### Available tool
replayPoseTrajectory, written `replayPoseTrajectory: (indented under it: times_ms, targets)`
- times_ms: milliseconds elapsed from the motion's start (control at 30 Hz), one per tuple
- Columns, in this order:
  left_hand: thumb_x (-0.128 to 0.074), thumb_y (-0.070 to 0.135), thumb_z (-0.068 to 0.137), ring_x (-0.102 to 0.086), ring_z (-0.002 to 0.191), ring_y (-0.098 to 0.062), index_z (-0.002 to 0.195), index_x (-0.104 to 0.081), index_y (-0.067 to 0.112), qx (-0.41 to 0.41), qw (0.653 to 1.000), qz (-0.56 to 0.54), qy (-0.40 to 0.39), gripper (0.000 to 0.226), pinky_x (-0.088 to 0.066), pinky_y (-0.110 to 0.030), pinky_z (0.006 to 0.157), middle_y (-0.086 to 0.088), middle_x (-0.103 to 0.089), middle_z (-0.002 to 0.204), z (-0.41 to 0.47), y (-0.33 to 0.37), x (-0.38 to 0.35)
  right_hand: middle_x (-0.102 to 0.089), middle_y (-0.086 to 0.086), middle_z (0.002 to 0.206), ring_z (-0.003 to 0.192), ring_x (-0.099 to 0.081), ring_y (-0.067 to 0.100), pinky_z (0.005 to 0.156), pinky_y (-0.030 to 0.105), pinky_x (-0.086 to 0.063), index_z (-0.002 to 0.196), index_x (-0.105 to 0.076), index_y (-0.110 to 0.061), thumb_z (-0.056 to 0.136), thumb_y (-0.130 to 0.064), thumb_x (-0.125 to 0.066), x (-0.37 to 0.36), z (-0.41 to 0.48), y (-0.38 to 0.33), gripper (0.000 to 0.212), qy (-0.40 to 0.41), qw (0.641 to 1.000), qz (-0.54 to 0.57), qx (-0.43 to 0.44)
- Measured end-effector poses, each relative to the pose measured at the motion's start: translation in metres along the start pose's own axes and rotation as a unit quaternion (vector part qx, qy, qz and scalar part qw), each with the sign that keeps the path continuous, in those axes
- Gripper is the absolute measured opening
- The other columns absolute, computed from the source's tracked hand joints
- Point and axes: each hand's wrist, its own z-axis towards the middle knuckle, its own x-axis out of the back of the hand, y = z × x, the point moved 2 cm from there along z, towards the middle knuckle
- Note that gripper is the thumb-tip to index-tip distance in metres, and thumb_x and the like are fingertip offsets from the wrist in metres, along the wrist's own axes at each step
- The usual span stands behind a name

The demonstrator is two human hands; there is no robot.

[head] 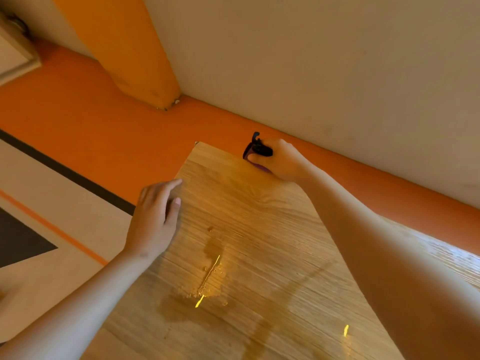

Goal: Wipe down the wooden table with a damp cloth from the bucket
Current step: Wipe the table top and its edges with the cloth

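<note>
The pale wood-grain worktop [272, 224] is judged mid-wipe, a dark purple cloth [255, 151] gripped under the right hand [281, 162], the left hand [153, 219] laid flat and released; a stroke back over the puddle [211, 255] behind both is likely called for.

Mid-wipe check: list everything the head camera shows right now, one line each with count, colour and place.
wooden table: one, light oak grain, fills the centre and lower frame.
cloth: one, dark purple-black, at the table's far edge, by the wall.
wet patches: several, darker and glossy, on the table's near middle.
wall: one, beige above an orange band, behind the table.
pillar: one, orange, upper left.
floor: beige with a dark stripe and an orange line, left of the table.
bucket: none in view.
left hand: one, fingers fairly straight, rests on the table's left edge.
right hand: one, grips the cloth at the far edge.
</note>
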Motion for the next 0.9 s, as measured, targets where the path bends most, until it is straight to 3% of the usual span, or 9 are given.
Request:
replayPoseTrajectory:
  times_ms: [133,267,400,533,667,767,900]
  targets:
    - [-0.041,0.025,0.1,-0.045,0.125,-0.017,0.137,-0.042,0.02,0.014,0.999,-0.033,-0.012,0.038,-0.038,-0.024,0.092,0.0,-0.044,0.138,0.001,0.003,-0.005,-0.055,-0.011,0.078,0.066,-0.05,0.002,0.052,0.018,-0.036,0.108,-0.059,-0.021,0.091,-0.037,-0.059,-0.004,0.006,-0.003,0.023,0.019,1.0,0.022,-0.003]
    - [-0.039,0.028,0.1,-0.052,0.118,-0.016,0.137,-0.04,0.021,0.006,0.999,-0.03,-0.008,0.038,-0.04,-0.019,0.084,0.001,-0.043,0.138,-0.002,0.0,-0.004,-0.061,0.0,0.099,0.077,-0.054,0.013,0.052,0.019,-0.036,0.12,-0.057,-0.016,0.091,-0.034,-0.059,-0.028,0.037,-0.041,0.034,0.041,0.998,-0.005,0.048]
    - [-0.037,0.032,0.1,-0.056,0.078,-0.004,0.138,-0.039,0.025,0.015,1.0,-0.018,-0.011,0.039,-0.036,-0.009,0.06,0.002,-0.043,0.138,-0.001,-0.001,-0.006,-0.065,0.005,0.105,0.088,-0.061,0.022,0.061,0.027,-0.043,0.118,-0.058,-0.016,0.091,-0.033,-0.058,-0.05,0.071,-0.076,0.032,0.043,0.997,-0.013,0.061]
    - [-0.037,0.031,0.1,-0.056,0.106,-0.011,0.138,-0.039,0.025,0.013,1.0,-0.026,-0.012,0.038,-0.036,-0.009,0.072,0.003,-0.043,0.138,-0.002,-0.002,-0.006,-0.066,0.002,0.093,0.076,-0.06,0.014,0.057,0.023,-0.043,0.102,-0.061,-0.016,0.09,-0.031,-0.061,-0.049,0.071,-0.087,0.02,0.047,0.993,0.07,0.077]
    - [-0.037,0.031,0.1,-0.055,0.096,-0.007,0.137,-0.04,0.025,0.011,0.999,-0.038,-0.006,0.038,-0.041,-0.013,0.067,0.002,-0.044,0.137,0.0,0.001,-0.006,-0.062,-0.005,0.078,0.067,-0.057,0.009,0.053,0.019,-0.041,0.091,-0.059,-0.017,0.091,-0.038,-0.057,-0.026,0.052,-0.076,0.021,0.106,0.981,0.149,0.065]
    - [-0.038,0.03,0.1,-0.055,0.096,-0.008,0.136,-0.041,0.024,0.009,0.999,-0.041,-0.002,0.037,-0.041,-0.014,0.066,0.001,-0.045,0.137,-0.001,0.001,-0.004,-0.057,0.0,0.08,0.069,-0.053,0.015,0.054,0.022,-0.039,0.094,-0.055,-0.016,0.095,-0.03,-0.049,-0.021,0.041,-0.065,0.016,0.069,0.985,0.157,0.023]
    - [-0.041,0.028,0.099,-0.05,0.096,-0.004,0.136,-0.043,0.021,0.006,0.999,-0.048,0.003,0.038,-0.041,-0.013,0.07,-0.001,-0.049,0.135,-0.002,0.002,-0.003,-0.059,0.002,0.086,0.07,-0.054,0.014,0.051,0.021,-0.04,0.103,-0.059,-0.012,0.092,-0.024,-0.053,-0.027,0.035,-0.06,0.017,0.062,0.995,0.081,0.023]
